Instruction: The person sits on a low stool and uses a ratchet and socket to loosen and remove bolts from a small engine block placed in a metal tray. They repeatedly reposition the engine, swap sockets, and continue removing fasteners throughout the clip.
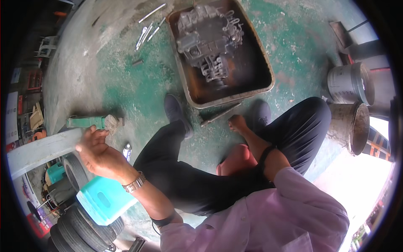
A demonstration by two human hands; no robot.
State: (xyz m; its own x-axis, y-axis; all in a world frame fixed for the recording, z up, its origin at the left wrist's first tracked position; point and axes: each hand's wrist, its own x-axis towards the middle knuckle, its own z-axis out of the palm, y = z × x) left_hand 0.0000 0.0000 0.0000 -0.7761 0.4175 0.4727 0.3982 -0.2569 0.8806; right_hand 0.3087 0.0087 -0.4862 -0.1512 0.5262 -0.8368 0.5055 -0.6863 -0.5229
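Observation:
My left hand [96, 151] is raised at the left with its fingers apart and loosely bent, over the end of a pale beam [40, 153], beside a green metal stand [84, 122]; I cannot tell if they touch. My right hand [237, 124] is closed low between my legs, near a long metal bar [218, 114] on the floor; what it holds, if anything, is hidden. Just beyond my feet sits a rusty rectangular tray [264, 86] with a greyish metal housing assembly [199, 38] in it.
Wrenches and rods [145, 35] lie left of the tray. A spray can [126, 152], turquoise container [103, 197] and stacked tyres [71, 227] are at my left. Two dirty buckets [346, 84] stand at my right. A red seat [237, 159] is beneath me.

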